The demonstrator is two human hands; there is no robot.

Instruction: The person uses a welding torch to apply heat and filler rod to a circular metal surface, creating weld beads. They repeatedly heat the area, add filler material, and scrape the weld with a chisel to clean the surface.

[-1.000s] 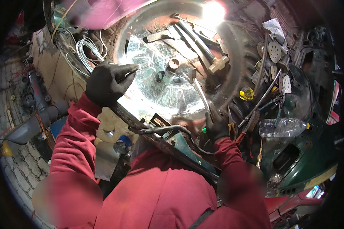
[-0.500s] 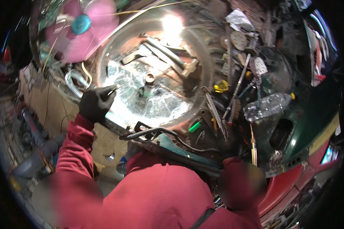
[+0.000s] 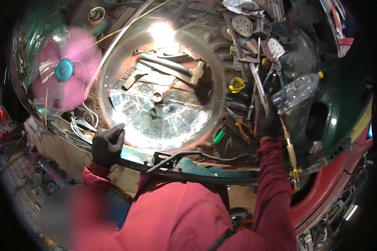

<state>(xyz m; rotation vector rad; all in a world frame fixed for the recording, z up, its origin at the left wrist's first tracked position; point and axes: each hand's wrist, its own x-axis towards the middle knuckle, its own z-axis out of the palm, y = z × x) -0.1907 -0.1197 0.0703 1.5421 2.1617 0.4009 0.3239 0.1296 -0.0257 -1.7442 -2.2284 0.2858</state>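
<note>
My left hand (image 3: 107, 145), in a black glove, is closed with fingertips pinched on a thin metal rod (image 3: 133, 119). The rod points up and right over the bright round well (image 3: 106, 79) in the green car body. On the right, my gloved right hand (image 3: 269, 124) is closed around a long silver metal tool (image 3: 258, 83); a short crosspiece shows at its far end, but its exact kind is unclear. A brass gas torch (image 3: 290, 155) lies just right of that wrist. Left of the hand are orange-handled pliers (image 3: 242, 129) and a green marker-like stick (image 3: 219, 136).
A hammer (image 3: 195, 72) and metal bars lie in the well beside a glaring lamp (image 3: 161, 31). A pink fan (image 3: 64, 70) stands at left. Sanding discs (image 3: 242, 26), a yellow ring-shaped object (image 3: 236, 85) and a plastic bottle (image 3: 298, 93) crowd the right side.
My right hand has moved forward and right, carrying the silver tool away from the well's edge. My left hand stays pinched on the rod, a little lower in view. The view has shifted.
</note>
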